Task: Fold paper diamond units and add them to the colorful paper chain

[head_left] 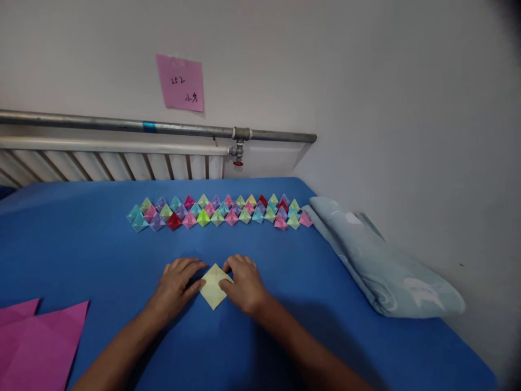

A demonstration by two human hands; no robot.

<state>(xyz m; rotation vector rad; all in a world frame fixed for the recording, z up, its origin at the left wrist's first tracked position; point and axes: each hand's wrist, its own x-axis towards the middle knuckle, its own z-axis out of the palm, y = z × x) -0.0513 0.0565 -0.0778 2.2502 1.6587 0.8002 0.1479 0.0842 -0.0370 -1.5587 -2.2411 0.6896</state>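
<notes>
A small pale-yellow folded square of origami paper (214, 290) is turned corner-up on the blue surface, a crease showing near its top corner. My left hand (175, 285) has its thumb on the left corner, with its fingers reaching toward the upper left edge. At the right corner, my right hand (246, 285) pinches the paper, thumb on top and fingers curled around the edge. Beyond both hands, several rows of small folded paper pieces (217, 217) in pink, green, blue, purple and red sit side by side.
Large magenta paper sheets (49, 342) lie at the lower left. A folded light-blue patterned cloth (382, 266) rests along the right edge of the blue table (101, 260). Behind stand a radiator (93, 165), a metal pipe (191, 129) and a wall with a pink note (181, 82).
</notes>
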